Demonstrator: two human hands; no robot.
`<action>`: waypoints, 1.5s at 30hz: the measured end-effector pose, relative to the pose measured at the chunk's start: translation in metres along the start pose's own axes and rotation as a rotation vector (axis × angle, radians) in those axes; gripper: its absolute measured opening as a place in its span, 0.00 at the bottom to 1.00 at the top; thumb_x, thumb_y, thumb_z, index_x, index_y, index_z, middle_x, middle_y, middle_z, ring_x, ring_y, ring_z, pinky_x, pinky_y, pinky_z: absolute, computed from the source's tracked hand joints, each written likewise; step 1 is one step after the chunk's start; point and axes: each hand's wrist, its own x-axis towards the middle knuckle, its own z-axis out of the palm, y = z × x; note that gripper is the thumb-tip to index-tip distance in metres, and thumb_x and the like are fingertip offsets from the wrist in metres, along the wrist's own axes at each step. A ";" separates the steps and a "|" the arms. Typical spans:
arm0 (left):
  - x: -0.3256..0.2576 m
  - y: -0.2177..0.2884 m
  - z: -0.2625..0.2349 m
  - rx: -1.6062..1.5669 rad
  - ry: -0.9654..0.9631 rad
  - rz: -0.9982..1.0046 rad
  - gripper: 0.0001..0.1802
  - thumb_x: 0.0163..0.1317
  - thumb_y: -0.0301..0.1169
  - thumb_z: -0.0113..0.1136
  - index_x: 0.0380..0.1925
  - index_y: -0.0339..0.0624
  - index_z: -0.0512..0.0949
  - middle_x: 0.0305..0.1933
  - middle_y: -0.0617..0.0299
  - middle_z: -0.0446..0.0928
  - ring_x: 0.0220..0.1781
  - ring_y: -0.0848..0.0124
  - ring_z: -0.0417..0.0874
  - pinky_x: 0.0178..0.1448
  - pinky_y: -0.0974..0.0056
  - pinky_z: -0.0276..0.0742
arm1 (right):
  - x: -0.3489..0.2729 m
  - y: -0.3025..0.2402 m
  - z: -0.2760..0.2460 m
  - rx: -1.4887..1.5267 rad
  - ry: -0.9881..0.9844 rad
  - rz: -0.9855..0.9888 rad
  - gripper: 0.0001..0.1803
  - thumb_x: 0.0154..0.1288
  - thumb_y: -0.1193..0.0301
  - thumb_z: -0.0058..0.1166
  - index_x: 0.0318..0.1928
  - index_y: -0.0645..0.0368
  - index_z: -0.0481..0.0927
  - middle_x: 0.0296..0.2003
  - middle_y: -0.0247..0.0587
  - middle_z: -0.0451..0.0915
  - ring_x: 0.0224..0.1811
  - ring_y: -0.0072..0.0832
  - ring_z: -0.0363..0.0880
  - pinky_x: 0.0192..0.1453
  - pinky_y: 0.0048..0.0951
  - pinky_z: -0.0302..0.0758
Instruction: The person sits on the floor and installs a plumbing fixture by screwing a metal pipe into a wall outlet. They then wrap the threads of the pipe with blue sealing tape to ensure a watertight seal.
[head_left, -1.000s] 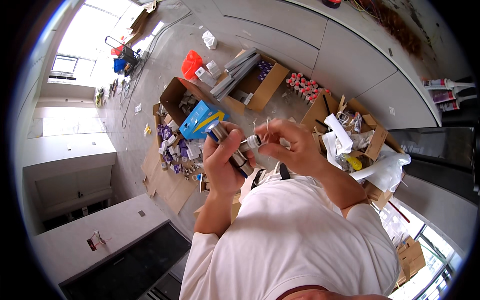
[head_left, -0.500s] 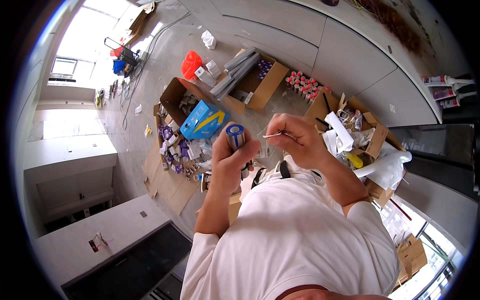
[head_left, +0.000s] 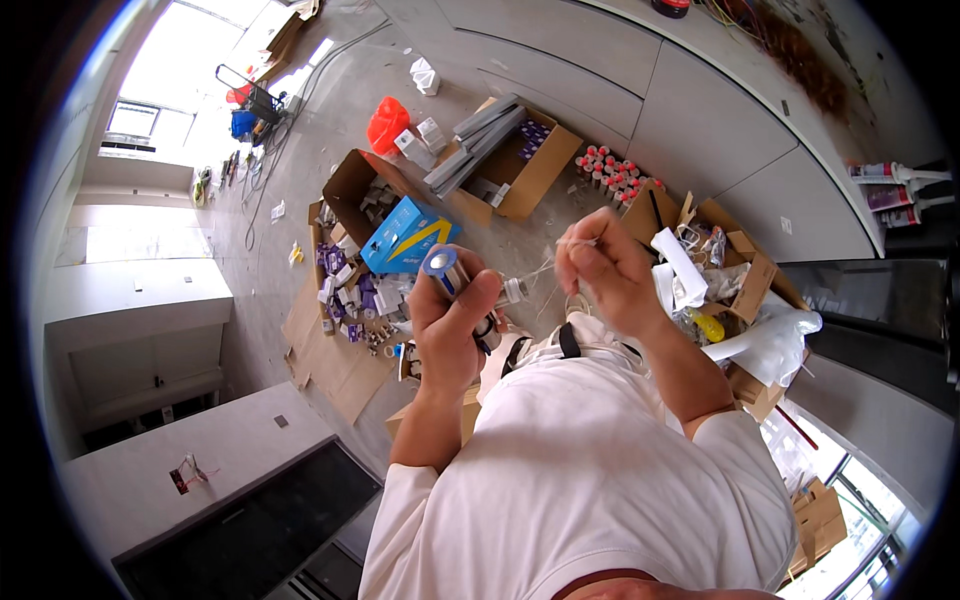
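My left hand (head_left: 450,315) is closed around a short silver cylinder with a blue-rimmed end (head_left: 442,265); the end faces up and its middle looks bright. Beside that hand, a small silvery piece (head_left: 514,290) sticks out with thin whitish strands (head_left: 543,270) running from it toward the right. My right hand (head_left: 608,275) is raised and closed in a pinch on something thin and white (head_left: 575,242), too small and blurred to name. The two hands are apart, in front of my white shirt.
An open box of small white and purple packages (head_left: 345,290) and a blue carton (head_left: 405,240) lie beyond my left hand. Farther off are grey strips in a cardboard box (head_left: 545,165) and red-tipped tubes (head_left: 612,172). At right stands a box of scraps (head_left: 750,285), below grey cabinets (head_left: 720,120).
My right hand has moved right and slightly up, away from my left hand. The cylinder has tilted left, and the silvery piece with its strands now shows between the hands.
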 end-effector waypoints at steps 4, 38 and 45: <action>0.000 -0.004 -0.013 0.150 -0.027 0.055 0.09 0.68 0.29 0.66 0.38 0.38 0.75 0.34 0.62 0.74 0.25 0.73 0.79 0.27 0.66 0.77 | 0.010 -0.014 -0.016 0.091 0.096 -0.139 0.06 0.86 0.69 0.50 0.52 0.58 0.70 0.34 0.38 0.75 0.33 0.23 0.72 0.38 0.26 0.73; -0.014 0.007 0.001 0.160 -0.070 -0.069 0.11 0.65 0.26 0.71 0.36 0.43 0.75 0.29 0.69 0.75 0.27 0.80 0.75 0.30 0.70 0.74 | -0.025 -0.028 -0.036 -0.736 0.295 -0.326 0.02 0.75 0.78 0.60 0.42 0.61 0.83 0.34 0.35 0.81 0.31 0.20 0.73 0.35 0.22 0.67; -0.017 0.014 -0.006 0.205 0.030 0.059 0.11 0.64 0.28 0.71 0.36 0.43 0.75 0.28 0.69 0.74 0.27 0.81 0.72 0.31 0.71 0.66 | -0.029 -0.062 -0.110 -0.082 0.627 -0.475 0.06 0.81 0.74 0.53 0.52 0.61 0.79 0.37 0.30 0.77 0.31 0.16 0.66 0.38 0.22 0.65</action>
